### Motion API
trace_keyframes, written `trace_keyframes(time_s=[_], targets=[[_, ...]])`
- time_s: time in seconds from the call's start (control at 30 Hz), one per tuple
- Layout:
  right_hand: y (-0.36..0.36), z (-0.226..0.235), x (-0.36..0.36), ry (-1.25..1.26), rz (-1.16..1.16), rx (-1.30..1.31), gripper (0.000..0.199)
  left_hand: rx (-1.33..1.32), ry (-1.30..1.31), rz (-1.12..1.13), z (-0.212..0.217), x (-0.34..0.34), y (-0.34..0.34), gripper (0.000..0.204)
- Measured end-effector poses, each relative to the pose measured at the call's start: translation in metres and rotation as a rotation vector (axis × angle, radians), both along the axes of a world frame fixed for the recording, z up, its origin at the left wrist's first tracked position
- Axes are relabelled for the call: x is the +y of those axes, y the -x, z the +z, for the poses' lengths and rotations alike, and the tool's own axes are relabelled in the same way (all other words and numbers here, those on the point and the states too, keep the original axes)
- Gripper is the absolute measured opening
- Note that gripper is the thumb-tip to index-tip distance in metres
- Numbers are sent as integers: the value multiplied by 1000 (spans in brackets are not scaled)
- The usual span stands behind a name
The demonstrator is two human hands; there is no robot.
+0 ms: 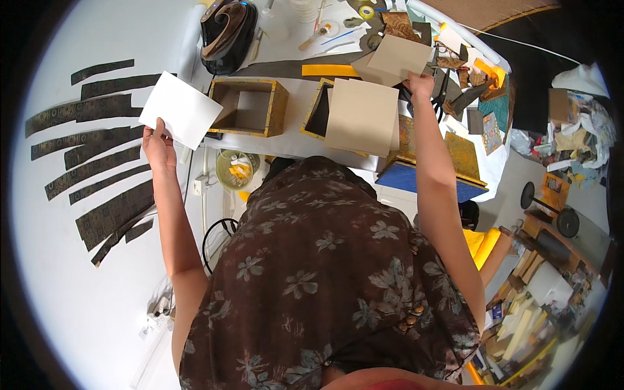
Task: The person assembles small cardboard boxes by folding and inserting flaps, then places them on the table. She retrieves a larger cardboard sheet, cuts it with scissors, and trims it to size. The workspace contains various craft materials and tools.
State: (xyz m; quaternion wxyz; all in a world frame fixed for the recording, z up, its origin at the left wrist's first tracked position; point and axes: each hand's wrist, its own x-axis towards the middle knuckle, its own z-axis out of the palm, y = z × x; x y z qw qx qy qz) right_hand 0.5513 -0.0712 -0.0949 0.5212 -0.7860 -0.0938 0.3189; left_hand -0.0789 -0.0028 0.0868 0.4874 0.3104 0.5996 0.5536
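My left hand (159, 146) is out to the left, pinching the lower edge of a white square card (181, 110). That card is tilted and partly overlaps an open-topped box (276, 107) with patterned gold-brown walls. Farther right, the fingers of my right hand (420, 86) are closed at the lower right corner of a grey-beige board (398, 60). Just below it, beige boards (362, 117) lie over much of a second patterned box (314, 110). Beside my right forearm is a patterned gold piece with a blue panel (426, 184).
A black and bronze iron (227, 36) stands at the back left. A yellow strip (328, 70), brush, tape roll (366, 12), scissors (442, 94) and scraps crowd the table. Dark patterned strips (117, 201) hang on the white surface at left. A bin (229, 170) stands below the table edge.
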Motion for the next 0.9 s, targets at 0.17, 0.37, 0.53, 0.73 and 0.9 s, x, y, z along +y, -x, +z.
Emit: trace_keyframes(time_s=[0.17, 0.37, 0.53, 0.73, 0.9], targets=[[-9, 1, -8, 202, -74, -398, 46, -57, 12, -60, 6, 26, 1, 21], [-11, 38, -14, -222, -130, -452, 25, -168, 36, -209, 2, 60, 41, 24], [47, 106, 12, -510, -110, -531, 22, -219, 84, -331, -19, 89, 82, 29], [202, 210, 42, -609, 122, -507, 24, -27, -35, -287, 13, 100, 63, 37], [276, 239, 41, -450, 409, -534, 21, 227, -220, -430, 6, 108, 78, 26]])
